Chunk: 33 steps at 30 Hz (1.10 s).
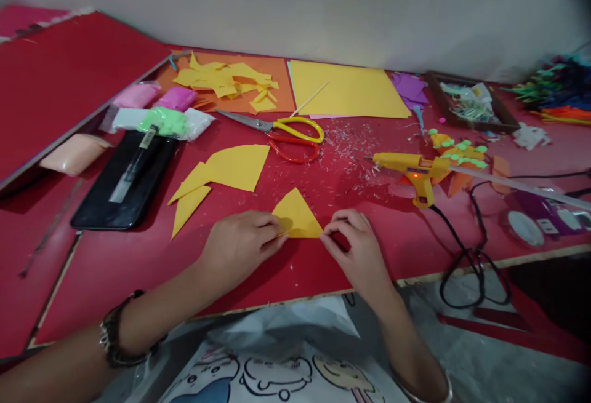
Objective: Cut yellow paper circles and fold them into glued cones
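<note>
A small yellow paper piece [298,215], pointed at the top with a straight lower edge, lies in front of me on the red table. My left hand [247,240] pinches its lower left corner between thumb and fingers. At the lower right corner, my right hand [351,240] closes thumb and forefinger on the paper's tip. Just beyond my left hand rest more yellow paper pieces [237,166], fan-shaped and overlapping. Scissors [295,132] with one yellow and one red handle lie behind them, blades pointing left.
A yellow glue gun [418,172] with a lit orange light stands right, its black cord [480,261] looping over the table edge. Left are a black phone-like slab [124,187] with a pen [133,163] and clay packets [168,121]. Yellow scraps [221,77] and yellow sheets [351,89] lie behind.
</note>
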Each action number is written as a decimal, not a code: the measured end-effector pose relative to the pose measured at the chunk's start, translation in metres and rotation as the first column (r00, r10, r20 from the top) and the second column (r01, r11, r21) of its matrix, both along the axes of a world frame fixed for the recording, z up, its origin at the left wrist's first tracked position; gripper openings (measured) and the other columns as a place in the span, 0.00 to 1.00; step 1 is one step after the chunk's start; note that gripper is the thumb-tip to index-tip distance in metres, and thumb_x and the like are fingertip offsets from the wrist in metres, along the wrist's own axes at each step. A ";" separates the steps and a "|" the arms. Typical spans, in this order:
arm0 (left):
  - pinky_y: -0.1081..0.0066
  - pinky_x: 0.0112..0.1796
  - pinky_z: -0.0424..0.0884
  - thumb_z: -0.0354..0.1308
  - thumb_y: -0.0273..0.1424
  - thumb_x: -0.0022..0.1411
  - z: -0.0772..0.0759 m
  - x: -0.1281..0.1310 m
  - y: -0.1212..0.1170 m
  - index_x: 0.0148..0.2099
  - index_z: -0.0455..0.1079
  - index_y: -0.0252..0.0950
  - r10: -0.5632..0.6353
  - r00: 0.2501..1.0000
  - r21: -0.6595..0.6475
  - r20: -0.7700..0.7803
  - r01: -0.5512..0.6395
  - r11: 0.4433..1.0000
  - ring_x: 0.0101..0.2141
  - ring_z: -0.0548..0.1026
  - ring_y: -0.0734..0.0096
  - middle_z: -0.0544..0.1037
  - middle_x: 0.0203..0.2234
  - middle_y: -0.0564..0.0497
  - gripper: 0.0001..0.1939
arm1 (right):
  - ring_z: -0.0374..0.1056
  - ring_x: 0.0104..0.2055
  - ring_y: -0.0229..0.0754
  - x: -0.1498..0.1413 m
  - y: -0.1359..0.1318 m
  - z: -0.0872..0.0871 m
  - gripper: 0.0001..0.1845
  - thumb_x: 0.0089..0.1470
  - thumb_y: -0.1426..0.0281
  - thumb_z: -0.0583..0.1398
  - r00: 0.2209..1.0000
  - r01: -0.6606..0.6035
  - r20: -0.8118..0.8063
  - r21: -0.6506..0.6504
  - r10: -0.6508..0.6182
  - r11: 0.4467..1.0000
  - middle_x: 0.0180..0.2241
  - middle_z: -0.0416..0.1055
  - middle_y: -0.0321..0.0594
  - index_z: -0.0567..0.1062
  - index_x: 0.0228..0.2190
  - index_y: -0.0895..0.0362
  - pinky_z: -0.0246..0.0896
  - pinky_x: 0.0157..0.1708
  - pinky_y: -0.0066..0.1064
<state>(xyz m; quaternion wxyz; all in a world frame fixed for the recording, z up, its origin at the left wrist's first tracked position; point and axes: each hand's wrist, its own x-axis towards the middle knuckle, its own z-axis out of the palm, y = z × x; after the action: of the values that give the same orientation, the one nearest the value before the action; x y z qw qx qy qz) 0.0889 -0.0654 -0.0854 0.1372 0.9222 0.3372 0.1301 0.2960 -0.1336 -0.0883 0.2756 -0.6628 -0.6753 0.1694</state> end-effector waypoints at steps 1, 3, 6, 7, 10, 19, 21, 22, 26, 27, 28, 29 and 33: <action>0.71 0.32 0.70 0.46 0.33 0.64 0.000 0.000 0.000 0.35 0.73 0.35 0.004 1.000 -0.006 -0.003 -0.004 1.000 0.32 0.74 0.69 0.77 0.32 0.50 0.15 | 0.61 0.37 0.43 0.000 0.000 0.000 0.03 0.50 0.73 0.57 1.000 0.002 0.010 0.000 -0.002 1.000 0.33 0.65 0.39 0.69 0.26 0.55 0.55 0.40 0.36; 0.71 0.32 0.69 0.46 0.34 0.64 0.000 0.000 0.000 0.34 0.73 0.35 0.014 1.000 -0.003 -0.006 -0.014 1.000 0.32 0.74 0.68 0.77 0.32 0.50 0.15 | 0.61 0.37 0.43 0.000 0.001 -0.001 0.02 0.50 0.73 0.57 1.000 0.005 0.019 -0.003 -0.005 1.000 0.33 0.64 0.39 0.69 0.26 0.55 0.55 0.39 0.36; 0.71 0.32 0.69 0.46 0.35 0.64 0.001 0.000 0.000 0.34 0.73 0.35 0.027 1.000 -0.016 -0.014 -0.027 1.000 0.32 0.74 0.68 0.77 0.32 0.50 0.16 | 0.60 0.38 0.42 -0.001 0.001 0.000 0.02 0.49 0.74 0.57 1.000 0.014 0.014 -0.009 -0.014 1.000 0.33 0.64 0.39 0.68 0.26 0.55 0.55 0.39 0.35; 0.72 0.32 0.69 0.46 0.35 0.64 0.001 0.000 0.000 0.34 0.73 0.35 0.029 0.999 -0.024 -0.015 -0.030 0.999 0.32 0.74 0.69 0.77 0.32 0.50 0.16 | 0.60 0.38 0.42 -0.001 0.001 0.000 0.03 0.48 0.74 0.57 1.000 0.015 0.012 -0.013 -0.015 1.000 0.33 0.63 0.39 0.67 0.26 0.55 0.55 0.38 0.35; 0.72 0.32 0.68 0.46 0.36 0.64 0.001 -0.001 0.000 0.34 0.73 0.35 0.030 1.000 -0.041 0.001 -0.030 0.999 0.33 0.74 0.69 0.77 0.31 0.50 0.16 | 0.59 0.38 0.42 0.000 0.001 0.001 0.05 0.47 0.77 0.57 1.000 0.018 0.021 -0.016 -0.018 1.000 0.33 0.63 0.39 0.65 0.25 0.56 0.55 0.38 0.34; 0.72 0.31 0.68 0.47 0.35 0.64 0.001 0.000 0.000 0.34 0.72 0.36 0.011 1.000 -0.002 0.025 -0.010 1.000 0.32 0.74 0.69 0.77 0.31 0.50 0.15 | 0.62 0.35 0.39 0.001 -0.001 0.002 0.08 0.48 0.79 0.53 0.985 0.108 -0.144 0.114 -0.091 0.988 0.31 0.64 0.37 0.65 0.30 0.55 0.58 0.36 0.31; 0.71 0.31 0.68 0.47 0.35 0.64 0.001 0.000 0.000 0.34 0.72 0.36 -0.001 1.000 0.012 0.031 0.001 1.000 0.32 0.74 0.69 0.77 0.31 0.50 0.15 | 0.63 0.37 0.39 -0.001 -0.003 0.002 0.08 0.50 0.77 0.54 0.981 0.085 -0.182 0.128 -0.061 0.988 0.33 0.65 0.38 0.67 0.33 0.55 0.59 0.38 0.31; 0.71 0.31 0.68 0.47 0.35 0.64 0.001 0.000 0.000 0.34 0.72 0.36 -0.005 1.000 0.019 0.029 0.004 1.000 0.32 0.74 0.69 0.77 0.31 0.50 0.15 | 0.63 0.38 0.40 -0.001 -0.003 0.003 0.07 0.50 0.76 0.55 0.986 0.042 -0.165 0.112 -0.023 0.993 0.34 0.65 0.39 0.68 0.33 0.55 0.59 0.39 0.31; 0.71 0.32 0.68 0.47 0.35 0.64 0.000 -0.001 0.000 0.34 0.72 0.36 -0.004 1.000 0.019 0.017 0.004 1.000 0.32 0.73 0.69 0.77 0.31 0.50 0.14 | 0.63 0.37 0.40 -0.003 -0.004 0.004 0.03 0.52 0.74 0.56 0.993 -0.076 -0.085 0.017 0.077 0.997 0.32 0.66 0.38 0.69 0.27 0.55 0.58 0.39 0.32; 0.71 0.32 0.68 0.47 0.35 0.64 0.000 -0.001 0.000 0.34 0.72 0.36 -0.003 1.000 0.020 0.019 0.003 1.000 0.32 0.73 0.69 0.77 0.31 0.50 0.14 | 0.63 0.37 0.39 -0.003 -0.004 0.004 0.04 0.53 0.73 0.56 0.994 -0.075 -0.082 0.008 0.076 0.997 0.32 0.66 0.38 0.69 0.26 0.55 0.58 0.38 0.32; 0.71 0.31 0.68 0.48 0.35 0.63 -0.001 -0.001 0.000 0.33 0.72 0.36 -0.002 1.000 0.023 0.024 0.002 1.000 0.32 0.73 0.69 0.77 0.31 0.51 0.14 | 0.63 0.37 0.39 -0.002 -0.004 0.004 0.05 0.53 0.73 0.56 0.994 -0.074 -0.083 0.004 0.074 0.997 0.32 0.66 0.38 0.68 0.26 0.56 0.58 0.38 0.32; 0.71 0.31 0.68 0.48 0.35 0.63 -0.001 -0.001 0.000 0.33 0.72 0.37 -0.002 0.999 0.029 0.032 0.001 1.000 0.31 0.73 0.69 0.77 0.30 0.51 0.13 | 0.63 0.37 0.39 -0.002 -0.004 0.004 0.05 0.53 0.73 0.55 0.994 -0.075 -0.084 0.004 0.075 0.997 0.32 0.66 0.38 0.68 0.25 0.56 0.58 0.38 0.32; 0.71 0.30 0.67 0.47 0.35 0.63 0.000 0.000 -0.001 0.32 0.72 0.36 0.000 1.000 0.049 0.026 -0.001 0.999 0.31 0.74 0.69 0.77 0.30 0.51 0.14 | 0.63 0.38 0.40 0.000 -0.004 0.003 0.05 0.53 0.73 0.55 0.993 -0.071 -0.097 0.006 0.071 0.997 0.33 0.67 0.39 0.69 0.26 0.55 0.58 0.39 0.33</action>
<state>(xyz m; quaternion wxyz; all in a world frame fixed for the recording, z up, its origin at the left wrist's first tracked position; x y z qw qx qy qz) 0.0890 -0.0659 -0.0853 0.1189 0.9235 0.3324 0.1501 0.2962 -0.1375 -0.0852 0.3026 -0.6290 -0.6845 0.2103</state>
